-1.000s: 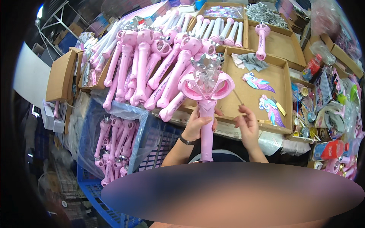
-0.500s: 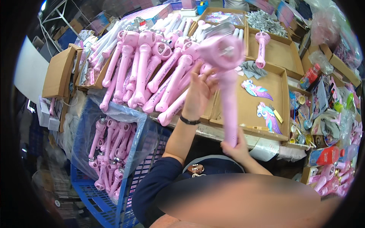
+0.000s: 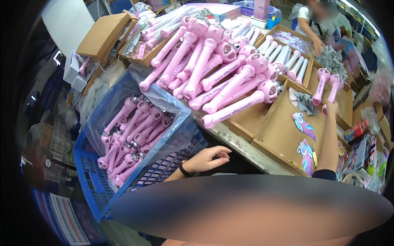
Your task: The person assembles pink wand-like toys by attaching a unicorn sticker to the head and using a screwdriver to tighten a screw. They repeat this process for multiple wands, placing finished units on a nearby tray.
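My right hand (image 3: 333,107) reaches far right, its fingers closed round the handle of a pink toy wand (image 3: 336,84) with a round head. A second pink wand (image 3: 319,90) lies just left of it in a cardboard tray. My left hand (image 3: 208,159) holds nothing; its fingers are loosely bent and apart, near the table edge beside the blue crate. A big pile of pink wands (image 3: 201,69) covers the table ahead of it. Two purple-and-blue wing-shaped pieces (image 3: 304,126) rest in the near cardboard tray (image 3: 271,135), below a grey cloth (image 3: 305,103).
A blue plastic crate (image 3: 184,119) lined with clear plastic holds many pink wands at the left. White wand handles (image 3: 283,55) fill a tray at the back. Another person's hand (image 3: 318,46) touches a heap of grey parts (image 3: 331,61). A red-capped bottle (image 3: 357,130) lies far right.
My right hand has carried the pink wand away from in front of me to the tray at the right. My left hand has left the wand pile and dropped toward me. The view has shifted.
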### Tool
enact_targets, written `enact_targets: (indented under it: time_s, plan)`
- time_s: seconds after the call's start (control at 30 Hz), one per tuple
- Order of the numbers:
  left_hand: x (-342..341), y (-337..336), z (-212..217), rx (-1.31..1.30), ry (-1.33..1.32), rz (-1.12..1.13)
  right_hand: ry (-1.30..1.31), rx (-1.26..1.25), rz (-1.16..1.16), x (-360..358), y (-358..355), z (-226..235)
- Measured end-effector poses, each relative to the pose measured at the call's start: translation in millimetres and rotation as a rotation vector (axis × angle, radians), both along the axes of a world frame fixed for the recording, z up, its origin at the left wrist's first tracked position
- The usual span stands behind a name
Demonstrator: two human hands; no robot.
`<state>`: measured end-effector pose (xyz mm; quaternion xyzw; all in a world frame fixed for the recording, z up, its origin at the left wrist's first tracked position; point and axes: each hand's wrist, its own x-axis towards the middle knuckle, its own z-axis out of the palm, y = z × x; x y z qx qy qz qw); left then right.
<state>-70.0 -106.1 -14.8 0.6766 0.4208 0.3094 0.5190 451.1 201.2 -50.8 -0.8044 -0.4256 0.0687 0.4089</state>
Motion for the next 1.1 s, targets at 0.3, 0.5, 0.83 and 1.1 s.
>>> enact_targets:
  time_s: [0.3, 0.5, 0.83, 1.1]
  plan:
    - [-43.4, 102.6, 42.4, 0.917, 0.477, 0.823, -0.137, 0.019, -0.086, -5.9, -3.0, -19.3]
    - [-76.0, 205.8, 47.4, 0.368, 0.971, 0.952, -0.105, 0.292, 0.229, -38.2, -81.1, 13.2]
    - [-1.4, 121.8, 54.0, 0.231, -0.535, 0.444, -0.018, 0.415, 0.63, -124.3, -262.6, 71.2]
    - [69.3, 85.2, 50.2, -0.022, -0.691, -0.153, 0.55, 0.505, 0.633, -209.5, -303.2, 32.9]
